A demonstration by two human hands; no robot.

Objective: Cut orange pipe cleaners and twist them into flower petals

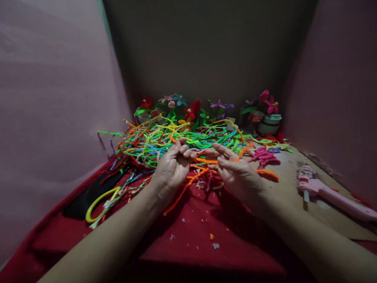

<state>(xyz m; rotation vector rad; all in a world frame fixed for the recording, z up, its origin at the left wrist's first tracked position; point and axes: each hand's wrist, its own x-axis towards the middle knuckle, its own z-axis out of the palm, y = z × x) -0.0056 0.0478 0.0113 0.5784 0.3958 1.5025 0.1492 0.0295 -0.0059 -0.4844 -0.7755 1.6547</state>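
Note:
An orange pipe cleaner (206,160) stretches between my two hands in the middle of the view. My left hand (175,165) has its fingers curled and its thumb pressed in, closed on one end of it. The other part passes between the thumb and fingers of my right hand (235,169), and its end sticks out above the knuckles. Just below lie more orange pipe cleaners (185,194), partly hidden by my hands. Behind the hands spreads a large tangled heap of pipe cleaners (156,137) in green, yellow, blue and other colours.
Yellow-handled scissors (91,208) lie at left by a black item (79,198). A pink glue gun (330,192) rests on a board (287,173) at right, near bundled pink pipe cleaners (265,157). Pipe-cleaner flowers (193,110) stand behind. Scraps dot the red cloth (188,243).

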